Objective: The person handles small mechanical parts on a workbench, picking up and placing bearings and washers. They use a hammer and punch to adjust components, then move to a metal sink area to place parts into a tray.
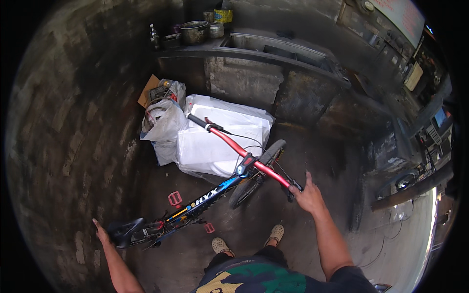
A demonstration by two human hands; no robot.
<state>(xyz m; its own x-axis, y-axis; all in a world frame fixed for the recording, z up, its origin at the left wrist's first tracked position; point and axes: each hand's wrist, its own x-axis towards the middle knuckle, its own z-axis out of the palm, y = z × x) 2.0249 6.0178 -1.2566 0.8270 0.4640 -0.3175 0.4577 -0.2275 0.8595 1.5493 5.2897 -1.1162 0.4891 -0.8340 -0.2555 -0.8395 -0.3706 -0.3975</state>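
Observation:
A bicycle with a black and blue frame (207,197) stands across the floor in front of me, its front wheel angled to the right. My right hand (308,196) is closed at the right end of the red handlebar (233,145), with the index finger stretched out. The grip under it is hidden. My left hand (102,233) is at the rear edge of the black saddle (126,231), with a finger stretched out and the other fingers mostly hidden. Red pedals (175,198) stick out on both sides of the frame.
White plastic-wrapped slabs (220,146) lie beyond the bicycle, beside a stuffed plastic bag (165,119). A sooty counter (190,52) with a metal pot (194,33) and a bottle (154,36) runs along the back. A dark wall (63,146) rises on the left.

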